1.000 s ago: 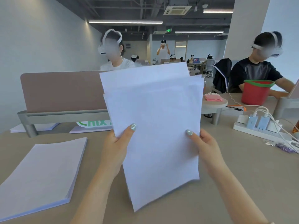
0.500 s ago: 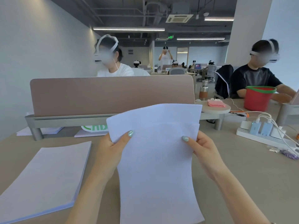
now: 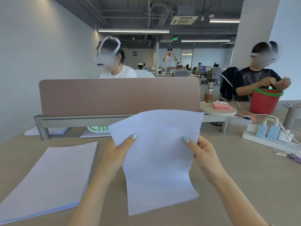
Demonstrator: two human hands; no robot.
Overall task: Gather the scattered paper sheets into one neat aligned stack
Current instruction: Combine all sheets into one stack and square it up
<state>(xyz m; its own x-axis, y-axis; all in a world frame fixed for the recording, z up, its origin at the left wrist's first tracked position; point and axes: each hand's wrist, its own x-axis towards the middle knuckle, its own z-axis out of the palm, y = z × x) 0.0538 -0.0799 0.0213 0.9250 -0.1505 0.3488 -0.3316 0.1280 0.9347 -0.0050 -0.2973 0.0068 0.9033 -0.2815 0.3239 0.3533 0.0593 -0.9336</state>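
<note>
Loose sheets (image 3: 156,154): held upright in the air over the desk (image 3: 244,185), between both hands, in front of the divider panel (image 3: 118,95). Compared with a second ago the bundle sits much lower; its top edge, then high above the panel, now lies just under the panel's lower edge. Top edges are not flush: one sheet's edge shows as a step below the rearmost sheet's. Lower part hangs free and curls toward the camera.

Left hand (image 3: 117,154): pinches the left edge, thumb on the front face, other fingers hidden behind the paper. Right hand (image 3: 202,154): pinches the right edge the same way. Grip placement looks unchanged across the three frames.

Judgement: the drop reads as the down-stroke of jogging the sheets on the desk to square them. Alignment is partial, so more tapping seems needed. Whether the bottom edge touches the desk cannot be told.

Thick stack (image 3: 48,176) lies flat on the desk to the left, well apart from the held sheets and in the same place as before; likely the destination.

Beyond: power strip (image 3: 267,136) at right, red bucket (image 3: 264,101) farther back.
</note>
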